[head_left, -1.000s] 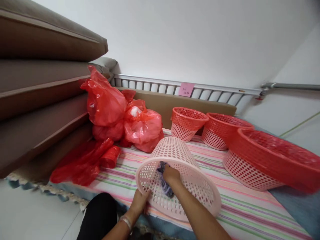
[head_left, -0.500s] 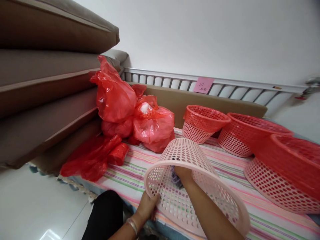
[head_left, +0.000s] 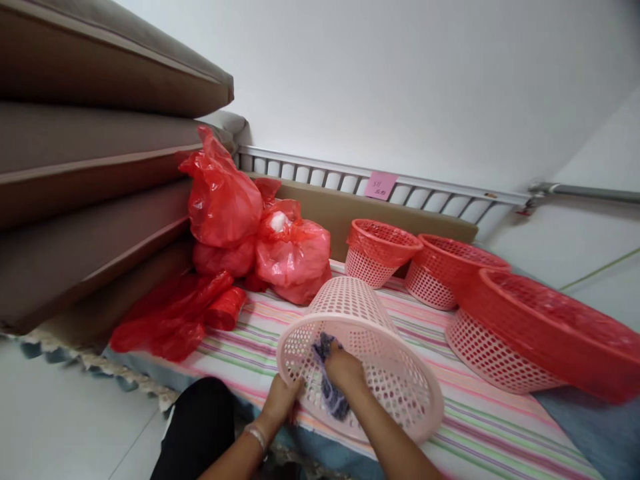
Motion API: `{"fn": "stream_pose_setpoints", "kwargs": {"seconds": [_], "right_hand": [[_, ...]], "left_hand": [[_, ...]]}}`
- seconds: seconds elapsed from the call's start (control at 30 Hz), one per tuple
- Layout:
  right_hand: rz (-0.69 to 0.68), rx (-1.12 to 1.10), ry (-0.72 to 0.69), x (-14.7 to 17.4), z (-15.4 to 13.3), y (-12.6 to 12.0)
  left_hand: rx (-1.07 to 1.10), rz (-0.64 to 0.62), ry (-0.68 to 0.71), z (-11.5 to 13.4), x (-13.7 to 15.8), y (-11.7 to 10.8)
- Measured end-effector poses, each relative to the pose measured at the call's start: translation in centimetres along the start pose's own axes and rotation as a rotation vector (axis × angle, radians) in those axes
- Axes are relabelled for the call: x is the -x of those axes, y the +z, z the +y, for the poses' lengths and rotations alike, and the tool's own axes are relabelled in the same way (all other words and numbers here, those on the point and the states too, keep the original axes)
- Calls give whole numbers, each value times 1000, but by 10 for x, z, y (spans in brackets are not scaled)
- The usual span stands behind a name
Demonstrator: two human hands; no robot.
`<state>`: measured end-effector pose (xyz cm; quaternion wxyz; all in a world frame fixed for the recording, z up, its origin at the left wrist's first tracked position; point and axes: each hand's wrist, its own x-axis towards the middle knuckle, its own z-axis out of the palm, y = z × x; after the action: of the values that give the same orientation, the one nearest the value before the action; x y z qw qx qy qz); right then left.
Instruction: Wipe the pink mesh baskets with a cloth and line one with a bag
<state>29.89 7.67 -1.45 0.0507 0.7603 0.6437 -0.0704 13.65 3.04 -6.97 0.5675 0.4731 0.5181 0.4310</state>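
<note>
A pale pink perforated plastic basket (head_left: 353, 297) lies tipped on its side on a striped cloth, its mouth towards me. My left hand (head_left: 284, 399) grips the basket's rim at the lower left, thumb on the inner side. Inside the mouth, my right hand (head_left: 345, 368) is closed on a crumpled purple-grey cloth (head_left: 334, 395), which hangs down against the perforated wall. Part of the cloth is covered by my fingers.
Three similar baskets lined with red bags (head_left: 384, 233) stand upright to the right. Filled red plastic bags (head_left: 295, 257) sit at the back left, with a roll of red bags (head_left: 225, 308) before them. Stacked brown cushions (head_left: 100, 193) rise at the left; a radiator (head_left: 320, 177) runs behind.
My right hand has come back from deep inside the basket towards its mouth, bringing the cloth more into sight. The left hand keeps its grip on the rim. The view has turned slightly right.
</note>
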Motion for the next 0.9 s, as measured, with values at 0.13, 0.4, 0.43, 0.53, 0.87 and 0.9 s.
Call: {"fn": "stream_pose_setpoints", "kwargs": {"seconds": [0.13, 0.4, 0.43, 0.53, 0.87, 0.9], "right_hand": [[27, 36, -65, 41, -10, 12], [45, 60, -85, 61, -17, 16], [51, 58, -86, 60, -17, 17], [67, 37, -84, 58, -14, 21], [202, -112, -18, 34, -13, 4], [206, -128, 0, 30, -16, 3]], "left_hand": [[20, -6, 32, 4, 2, -1], [52, -13, 117, 4, 1, -2], [45, -18, 106, 2, 1, -2], [48, -37, 120, -3, 2, -1], [-219, -160, 292, 48, -38, -3], [-244, -174, 305, 51, -47, -6]]}}
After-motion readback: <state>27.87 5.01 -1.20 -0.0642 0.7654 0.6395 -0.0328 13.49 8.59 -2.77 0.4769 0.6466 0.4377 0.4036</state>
